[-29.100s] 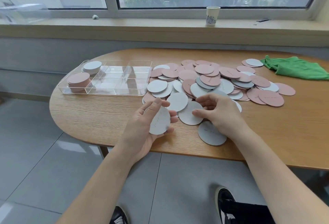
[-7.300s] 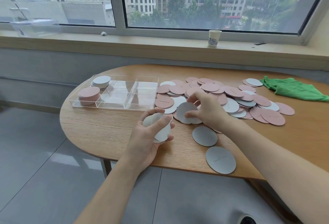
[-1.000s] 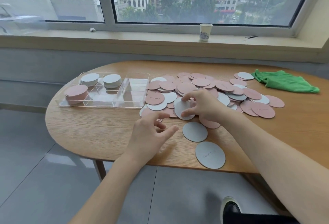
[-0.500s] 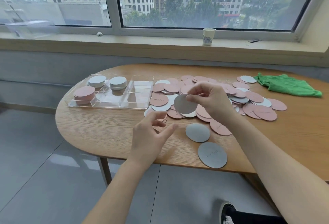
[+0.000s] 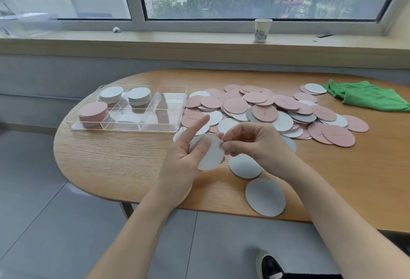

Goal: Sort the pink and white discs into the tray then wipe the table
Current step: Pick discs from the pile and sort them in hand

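Since half a second ago, right hand [image 5: 255, 143] has carried a flat round white disc [image 5: 211, 156] into left hand [image 5: 186, 163]; both hands' fingers pinch it.

I see the wooden table [image 5: 124, 163] bearing a clear tray [image 5: 127, 126], scattered discs [image 5: 264, 112] and a green cloth [image 5: 368, 96].

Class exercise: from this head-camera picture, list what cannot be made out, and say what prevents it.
- Head view: pile of discs: the count; they overlap.
- Writing on pink disc: too small.
- White disc in left hand: whether one or several; right hand pinches its edge.
- Paper cup: contents hidden.
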